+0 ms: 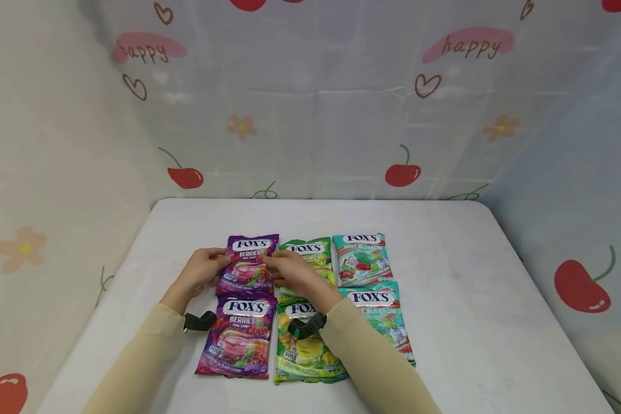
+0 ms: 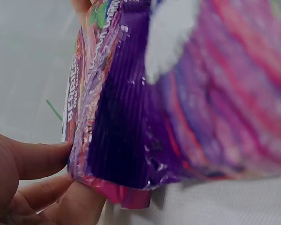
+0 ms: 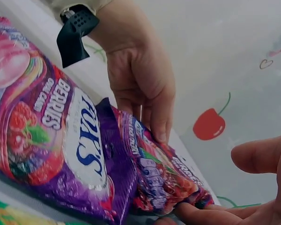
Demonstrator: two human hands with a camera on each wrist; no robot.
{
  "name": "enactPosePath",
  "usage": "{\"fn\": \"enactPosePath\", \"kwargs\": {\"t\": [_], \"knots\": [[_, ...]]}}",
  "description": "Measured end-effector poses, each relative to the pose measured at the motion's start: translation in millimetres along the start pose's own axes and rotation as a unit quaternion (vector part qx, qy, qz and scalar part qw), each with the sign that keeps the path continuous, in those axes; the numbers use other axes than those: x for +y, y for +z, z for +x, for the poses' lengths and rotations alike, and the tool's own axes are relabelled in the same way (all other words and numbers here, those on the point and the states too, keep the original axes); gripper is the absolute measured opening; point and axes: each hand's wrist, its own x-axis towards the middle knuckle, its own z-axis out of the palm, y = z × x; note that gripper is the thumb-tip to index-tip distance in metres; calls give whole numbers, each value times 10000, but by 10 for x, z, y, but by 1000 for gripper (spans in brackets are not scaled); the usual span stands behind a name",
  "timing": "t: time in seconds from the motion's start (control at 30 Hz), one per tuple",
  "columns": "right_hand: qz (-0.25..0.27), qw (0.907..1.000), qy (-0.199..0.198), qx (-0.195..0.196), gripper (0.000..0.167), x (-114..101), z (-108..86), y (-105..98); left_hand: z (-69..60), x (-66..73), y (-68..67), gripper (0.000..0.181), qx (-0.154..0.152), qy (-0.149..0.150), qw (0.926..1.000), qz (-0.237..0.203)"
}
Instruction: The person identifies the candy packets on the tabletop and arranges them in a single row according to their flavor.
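L hand [image 1: 199,271] pinches L edge of far purple bag [image 1: 248,265] btwn thumb & fingers; bag at back L of the group, its base meeting near purple bag [image 1: 240,339], which is blurry & cropped in L wrist view. R hand [image 1: 297,273] ungripped, fingers at bag's R edge, thumb apart, part cut off in R wrist view; R sleeve [image 1: 378,362] hides pt of near mint bag [image 1: 385,322].

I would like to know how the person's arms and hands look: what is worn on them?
The sleeves are long, plain and cream-coloured. Each wrist wears a black device; the left one shows small round dots in the right wrist view. The left hand and right hand wear no gloves.
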Motion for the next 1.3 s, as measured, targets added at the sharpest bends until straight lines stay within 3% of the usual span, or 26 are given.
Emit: {"fn": "enactPosePath", "kwargs": {"t": [0.3, 0.57, 0.67, 0.8, 1.1, 1.3], "knots": [[674, 9971, -98, 327, 57, 121, 58, 57, 17, -26, 1, 53, -62, 141, 9982, -581], [1258, 9855, -646, 937, 60, 217, 126, 182, 33, -34, -33, 57, -147, 204, 9902, -1372], [1373, 9822, -688, 1082, 66, 212, 142, 197, 24, -20, -46, 59, -265, 265, 9802, -1944], [1578, 9799, -543, 1096, 69, 193, 170, 212, 34, 2, -80, 62, -491, 337, 9599, -2740], [2014, 9755, -451, 757, 42, 69, 208, 269, 71, 112, -272, 67, -818, 414, 9195, -3822], [2333, 9696, -403, 613, 40, -84, 248, 356, 122, 217, -476, 68, -845, 387, 9079, -4088]]}}
